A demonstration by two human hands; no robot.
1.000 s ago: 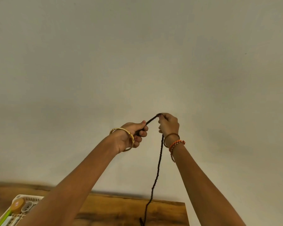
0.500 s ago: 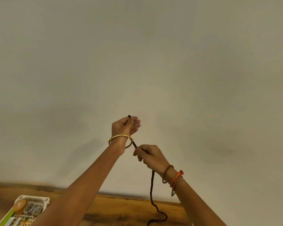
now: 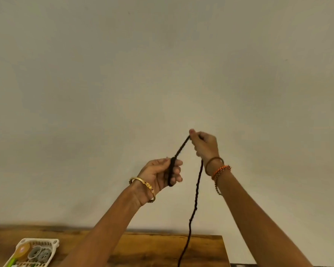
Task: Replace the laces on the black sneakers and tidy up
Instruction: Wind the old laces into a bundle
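Note:
A long black shoelace (image 3: pixel 196 191) is held up in front of a plain wall. My left hand (image 3: pixel 158 175) has a few turns of the lace wound round its fingers and grips them. From there the lace runs up and to the right to my right hand (image 3: pixel 204 146), which pinches it between thumb and fingers. The rest of the lace hangs down from my right hand past the table's far edge and out of the bottom of the frame. The sneakers are not in view.
A wooden table (image 3: pixel 143 249) fills the bottom of the view, its right end near the middle right. A white plastic basket (image 3: pixel 53 245) with tape rolls and small items stands at the bottom left. Behind is a bare beige wall (image 3: pixel 162 74).
My right hand has risen from below my left hand to above and right of it, drawing the lace taut. More lace now lies wound round my left hand's fingers.

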